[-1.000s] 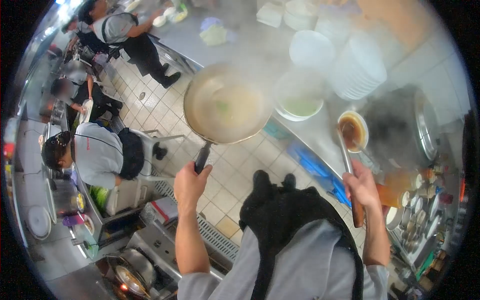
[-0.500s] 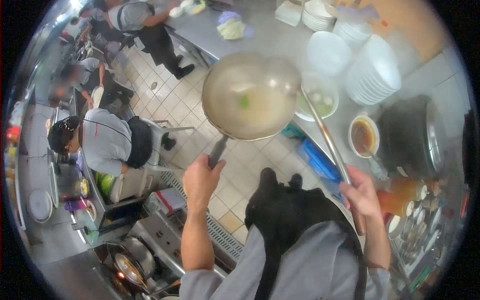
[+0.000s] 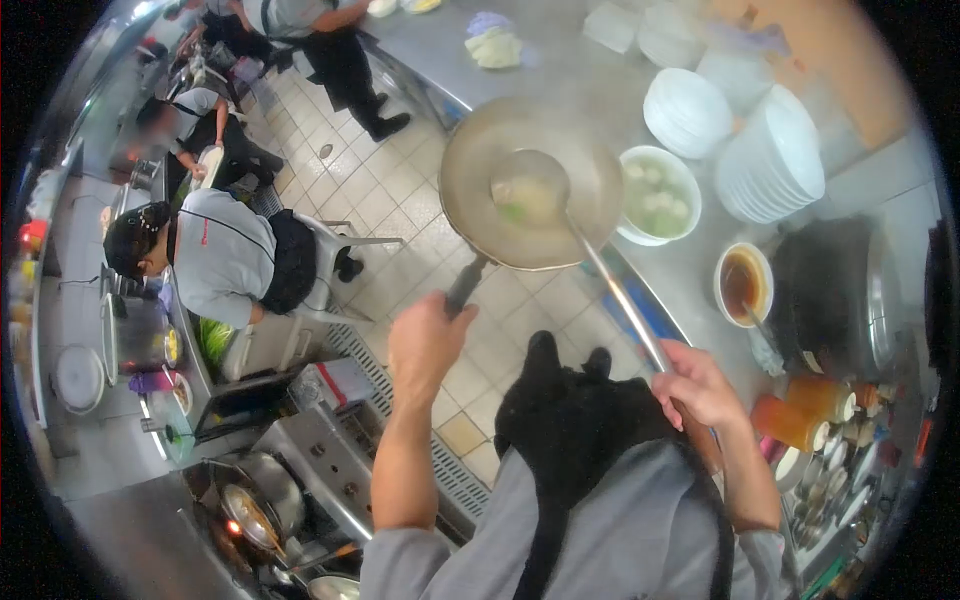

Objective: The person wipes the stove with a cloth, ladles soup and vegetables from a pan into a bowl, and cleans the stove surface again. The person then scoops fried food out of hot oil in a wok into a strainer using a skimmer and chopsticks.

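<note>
My left hand (image 3: pixel 424 345) is wrapped round the dark handle of a wok (image 3: pixel 465 170), which I hold in the air over the floor beside the counter. A little pale liquid with a green bit lies in it. With my right hand (image 3: pixel 702 385) I grip a long-handled ladle (image 3: pixel 622 300); its round bowl is down inside the wok. Close to the wok's right rim, on the counter, stands a white bowl (image 3: pixel 660 195) of greenish broth with pale round pieces. Steam blurs the area above.
Stacked white bowls (image 3: pixel 770 160), a bowl of brown sauce (image 3: pixel 743 285) and a large dark pot (image 3: pixel 835 290) stand on the steel counter (image 3: pixel 570 80). A crumpled cloth (image 3: pixel 493 45) lies farther back. Co-workers (image 3: pixel 225 255) are at the left, near a white chair. A stove (image 3: pixel 250 500) is at lower left.
The ladle's bowl has moved left from the wok's right edge into its middle. Both hands have shifted slightly, and the white bowl of broth now shows fully.
</note>
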Tool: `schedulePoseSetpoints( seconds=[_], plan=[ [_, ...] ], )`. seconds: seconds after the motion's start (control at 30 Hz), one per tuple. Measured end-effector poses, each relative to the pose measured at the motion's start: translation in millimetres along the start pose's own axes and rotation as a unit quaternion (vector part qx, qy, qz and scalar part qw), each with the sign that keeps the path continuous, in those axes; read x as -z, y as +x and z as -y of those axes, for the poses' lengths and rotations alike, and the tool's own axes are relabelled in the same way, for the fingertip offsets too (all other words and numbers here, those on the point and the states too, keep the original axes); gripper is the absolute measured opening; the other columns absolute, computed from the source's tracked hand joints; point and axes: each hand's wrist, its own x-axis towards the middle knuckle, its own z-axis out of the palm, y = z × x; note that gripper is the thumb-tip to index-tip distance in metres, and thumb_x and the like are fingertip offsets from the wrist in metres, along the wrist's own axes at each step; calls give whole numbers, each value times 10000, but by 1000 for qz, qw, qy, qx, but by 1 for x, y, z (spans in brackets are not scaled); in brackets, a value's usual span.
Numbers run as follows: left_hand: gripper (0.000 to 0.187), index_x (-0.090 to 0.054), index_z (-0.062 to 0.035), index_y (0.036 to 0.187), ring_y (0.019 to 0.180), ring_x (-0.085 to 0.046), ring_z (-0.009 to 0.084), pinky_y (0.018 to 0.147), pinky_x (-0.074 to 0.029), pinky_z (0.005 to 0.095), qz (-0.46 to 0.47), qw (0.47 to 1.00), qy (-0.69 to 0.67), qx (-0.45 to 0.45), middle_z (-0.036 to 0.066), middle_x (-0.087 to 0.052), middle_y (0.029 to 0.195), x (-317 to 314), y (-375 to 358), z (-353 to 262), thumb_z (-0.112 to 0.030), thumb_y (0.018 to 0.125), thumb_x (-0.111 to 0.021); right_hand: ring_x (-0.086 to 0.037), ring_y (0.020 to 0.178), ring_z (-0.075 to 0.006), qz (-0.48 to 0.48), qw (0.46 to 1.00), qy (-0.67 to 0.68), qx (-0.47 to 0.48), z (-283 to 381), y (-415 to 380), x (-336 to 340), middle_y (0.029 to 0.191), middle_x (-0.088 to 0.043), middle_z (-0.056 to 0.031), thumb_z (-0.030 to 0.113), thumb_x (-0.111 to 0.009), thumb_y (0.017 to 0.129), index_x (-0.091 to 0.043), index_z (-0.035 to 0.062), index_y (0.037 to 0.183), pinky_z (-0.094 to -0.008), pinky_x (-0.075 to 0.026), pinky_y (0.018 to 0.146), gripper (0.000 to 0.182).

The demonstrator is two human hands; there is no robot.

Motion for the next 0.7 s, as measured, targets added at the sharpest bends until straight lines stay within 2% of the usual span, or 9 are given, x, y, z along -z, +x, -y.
schedulePoseSetpoints(
  seconds=[0.1,0.33,0.53,0.7],
  plan=[
    [436,-663,-21,893,793,-656,415,702,-497,491,-4,1000,0,0,207,-678,806,-4,2,0,-441,816,-749,-491,413,-121,50,997,53,-5,7,-3,1,669,-536,-36,45,-565,891,-519,-8,1336,-258,-397,376,451],
    [433,-650,-20,875,780,-657,409,702,-497,496,4,1000,-5,8,200,-671,783,-5,5,5,-433,809,-763,-432,381,-101,66,983,160,-55,20,-13,3,650,-507,-41,113,-578,872,-527,-35,1328,-247,-350,340,482],
    [441,-653,-17,849,765,-655,405,683,-492,480,-10,1000,-21,12,194,-663,749,-7,6,9,-441,803,-762,-425,368,-89,75,972,218,-37,15,-23,12,640,-497,-40,141,-582,877,-517,-67,1325,-234,-336,318,498],
    [432,-663,-16,859,780,-656,399,695,-498,474,4,1000,-22,22,192,-668,763,-3,9,5,-434,802,-754,-420,350,-86,47,962,268,29,8,-49,31,625,-487,-42,111,-556,881,-483,-118,1328,-231,-342,296,507]
  ],
)
